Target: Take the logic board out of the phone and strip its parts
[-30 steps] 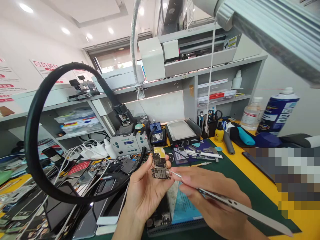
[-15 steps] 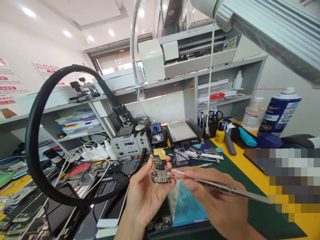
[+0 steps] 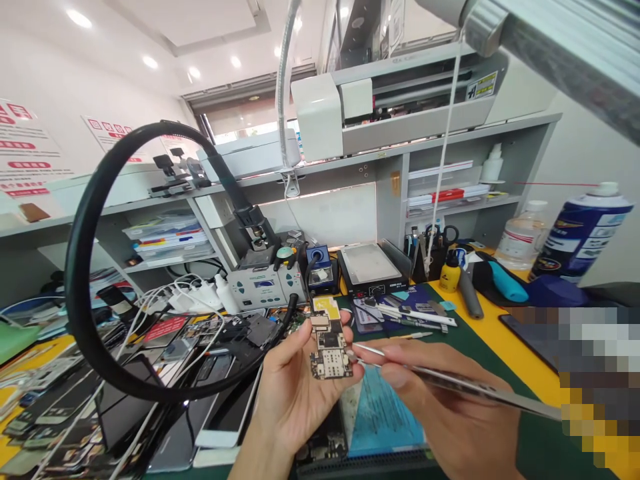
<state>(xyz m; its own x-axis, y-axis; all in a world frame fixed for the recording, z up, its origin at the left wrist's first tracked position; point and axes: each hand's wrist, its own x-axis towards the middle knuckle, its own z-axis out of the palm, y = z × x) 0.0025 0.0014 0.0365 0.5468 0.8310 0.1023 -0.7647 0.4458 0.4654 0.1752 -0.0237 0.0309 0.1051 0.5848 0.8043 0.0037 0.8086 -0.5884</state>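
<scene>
My left hand point(image 3: 295, 387) holds a small phone circuit board point(image 3: 330, 339) by its edges, thumb on one side and fingertips on the other. The board is tilted upward, with a yellow patch at its top end. In my right hand point(image 3: 445, 400) is a pair of metal tweezers point(image 3: 480, 393), gripped between thumb and fingers. Their tips meet the lower right edge of the board, by my left fingertips; whether something small sits between the tips I cannot make out. Below lies a blue pad point(image 3: 383, 417), and a dark phone body point(image 3: 325, 433) is partly hidden under my left hand.
A black hose point(image 3: 75, 267) loops around the left side, rising from a soldering station point(image 3: 263, 287). Phones and parts crowd the left of the bench. Behind are a flat heating plate point(image 3: 373, 267) and tools; a yellow bottle point(image 3: 450, 275) and spray can point(image 3: 583, 230) stand to the right.
The whole view has shifted, so the scene sits further right. The board now faces the camera more squarely, still in my left hand, with the tweezers still at its right edge.
</scene>
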